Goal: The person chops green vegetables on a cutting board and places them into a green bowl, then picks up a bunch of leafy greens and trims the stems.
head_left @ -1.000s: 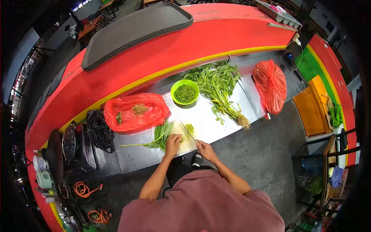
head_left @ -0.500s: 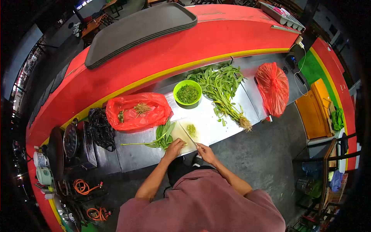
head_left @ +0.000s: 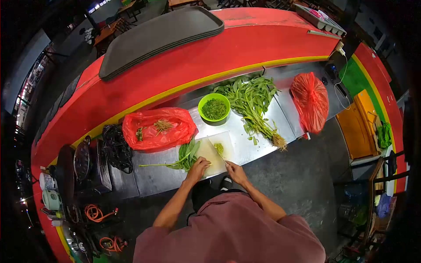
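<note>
My right hand (head_left: pixel 237 172) grips a knife (head_left: pixel 218 151), its blade pointing away from me over a pale cutting board (head_left: pixel 225 139). On the board's left side, my left hand (head_left: pixel 198 169) is closed around the stems of some leafy greens (head_left: pixel 189 153), whose cut ends show as a small pale spot by my fingers. The leaves and one long stem spread left onto the metal counter. Beside the blade lies a small pile of chopped green stems (head_left: pixel 219 148). Beyond the board stands a bright green bowl (head_left: pixel 202 115) of chopped greens.
A larger bunch of rooted greens (head_left: pixel 252 105) lies right of the bowl. An open red plastic bag (head_left: pixel 175 136) with root trimmings is at left, near a black bag (head_left: pixel 116 147). A tied red bag (head_left: pixel 310 103) sits at right. Stacked dark trays (head_left: pixel 162 37) rest on the red ledge.
The knife has shifted slightly right, a little farther from my left hand. My left hand keeps its place on the greens. The whole view has moved slightly.
</note>
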`<state>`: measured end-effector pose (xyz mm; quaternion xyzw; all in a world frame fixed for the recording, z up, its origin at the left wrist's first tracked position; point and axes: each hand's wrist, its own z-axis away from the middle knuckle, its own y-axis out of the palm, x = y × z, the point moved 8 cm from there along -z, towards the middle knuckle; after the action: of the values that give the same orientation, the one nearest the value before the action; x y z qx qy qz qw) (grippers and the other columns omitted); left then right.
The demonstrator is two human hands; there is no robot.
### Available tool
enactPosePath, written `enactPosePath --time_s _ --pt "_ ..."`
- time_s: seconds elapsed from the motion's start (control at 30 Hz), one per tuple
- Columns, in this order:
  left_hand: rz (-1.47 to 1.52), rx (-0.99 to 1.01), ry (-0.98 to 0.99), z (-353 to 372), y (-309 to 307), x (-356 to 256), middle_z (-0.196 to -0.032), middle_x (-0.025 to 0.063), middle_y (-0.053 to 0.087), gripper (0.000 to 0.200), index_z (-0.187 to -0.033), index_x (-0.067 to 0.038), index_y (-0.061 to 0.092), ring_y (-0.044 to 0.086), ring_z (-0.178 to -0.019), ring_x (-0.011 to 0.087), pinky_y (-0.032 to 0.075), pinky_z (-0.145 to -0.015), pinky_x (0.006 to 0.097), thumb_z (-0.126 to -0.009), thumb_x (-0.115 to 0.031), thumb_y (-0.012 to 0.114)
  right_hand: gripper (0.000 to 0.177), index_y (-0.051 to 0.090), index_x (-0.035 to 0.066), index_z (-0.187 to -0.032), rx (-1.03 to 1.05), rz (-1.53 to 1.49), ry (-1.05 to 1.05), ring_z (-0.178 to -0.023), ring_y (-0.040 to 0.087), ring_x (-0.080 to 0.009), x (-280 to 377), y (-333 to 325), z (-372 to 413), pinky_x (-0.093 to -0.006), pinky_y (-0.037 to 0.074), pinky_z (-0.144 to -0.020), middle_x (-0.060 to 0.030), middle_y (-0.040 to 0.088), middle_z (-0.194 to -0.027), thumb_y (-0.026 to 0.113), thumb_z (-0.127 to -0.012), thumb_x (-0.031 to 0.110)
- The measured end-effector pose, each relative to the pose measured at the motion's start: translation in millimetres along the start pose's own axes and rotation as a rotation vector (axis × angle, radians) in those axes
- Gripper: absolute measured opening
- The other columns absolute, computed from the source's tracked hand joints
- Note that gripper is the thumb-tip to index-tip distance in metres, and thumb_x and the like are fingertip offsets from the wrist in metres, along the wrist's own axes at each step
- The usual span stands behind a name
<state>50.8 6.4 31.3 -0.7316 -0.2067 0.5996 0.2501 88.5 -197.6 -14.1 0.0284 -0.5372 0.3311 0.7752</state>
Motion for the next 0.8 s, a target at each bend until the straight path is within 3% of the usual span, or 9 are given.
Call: enactPosePath --time_s 0.03,0.07,0.13,0.23,0.4,0.47,0.73,0.8 --pt "-0.009 -0.064 -0.052 -6 -1 1 -0.104 0.0136 0.064 0.016 -0.109 -0.004 0.071 0.066 -0.098 0.0348 0.053 -0.084 0.0415 -0.094 -0.005 0.066 0.047 0.06 0.005 -0.141 -0.036 -0.009 -0.035 -0.107 0.072 -0.0325 1 2 -1 -0.0406 0.053 -0.093 -0.0257 0.073 -0.114 0.053 -0.106 0.037" --pt "-0.017 -0.126 -0.102 -13 -3 1 -0.105 0.0139 0.066 0.015 -0.109 -0.004 0.072 0.066 -0.1 0.0353 0.053 -0.085 0.0417 -0.095 -0.007 0.065 0.047 0.06 0.005 -0.141 -0.034 -0.008 -0.034 -0.107 0.072 -0.0325 -3 3 -1 -0.0406 0.053 -0.093 -0.0257 0.073 -0.114 0.053 -0.106 0.037" --pt "-0.074 -0.131 -0.141 -22 5 6 -0.106 0.0141 0.069 0.016 -0.109 -0.005 0.072 0.066 -0.104 0.0357 0.053 -0.087 0.0432 -0.094 -0.006 0.065 0.047 0.06 0.005 -0.141 -0.002 -0.081 -0.023 -0.093 0.071 -0.0256 3 4 4 -0.0387 0.053 -0.086 -0.0216 0.074 -0.102 0.052 -0.107 0.036" --pt "-0.105 -0.161 -0.155 -32 15 15 -0.104 0.0156 0.068 0.018 -0.109 -0.003 0.073 0.065 -0.103 0.0372 0.052 -0.089 0.0448 -0.092 -0.005 0.066 0.048 0.06 0.004 -0.141 0.017 -0.104 -0.021 -0.086 0.068 -0.0215 9 7 10 -0.0378 0.053 -0.081 -0.0174 0.072 -0.094 0.051 -0.107 0.037" --pt "-0.134 -0.186 -0.141 -35 22 22 -0.099 0.0174 0.067 0.014 -0.101 0.0 0.074 0.064 -0.098 0.0386 0.051 -0.088 0.0457 -0.089 -0.004 0.068 0.049 0.06 0.004 -0.141 -0.023 -0.061 -0.033 -0.088 0.07 -0.0239 -2 12 13 -0.0389 0.054 -0.083 -0.0199 0.073 -0.095 0.051 -0.107 0.037" --pt "-0.124 -0.189 -0.133 -34 20 20 -0.098 0.0168 0.066 0.013 -0.1 0.0 0.075 0.064 -0.098 0.0376 0.051 -0.088 0.0452 -0.09 -0.005 0.068 0.05 0.06 0.002 -0.142 -0.073 -0.015 -0.115 -0.07 0.061 -0.0136 -4 13 13 -0.0334 0.051 -0.067 -0.0064 0.063 -0.075 0.053 -0.108 0.038" --pt "-0.054 -0.163 -0.202 -35 20 21 -0.094 0.0154 0.065 0.012 -0.098 -0.001 0.076 0.063 -0.098 0.0362 0.051 -0.088 0.0446 -0.088 -0.005 0.071 0.05 0.06 0.004 -0.142 -0.075 0.01 -0.077 -0.069 0.06 -0.0145 -4 15 17 -0.0334 0.051 -0.066 -0.0063 0.062 -0.074 0.052 -0.108 0.038" --pt "-0.117 -0.178 -0.144 -35 18 17 -0.094 0.0151 0.065 0.013 -0.098 0.0 0.076 0.063 -0.097 0.0361 0.05 -0.088 0.0444 -0.087 -0.003 0.07 0.048 0.06 0.004 -0.142 -0.08 -0.042 -0.075 -0.068 0.06 -0.0142 -2 17 18 -0.0334 0.051 -0.066 -0.0061 0.061 -0.074 0.052 -0.108 0.037"
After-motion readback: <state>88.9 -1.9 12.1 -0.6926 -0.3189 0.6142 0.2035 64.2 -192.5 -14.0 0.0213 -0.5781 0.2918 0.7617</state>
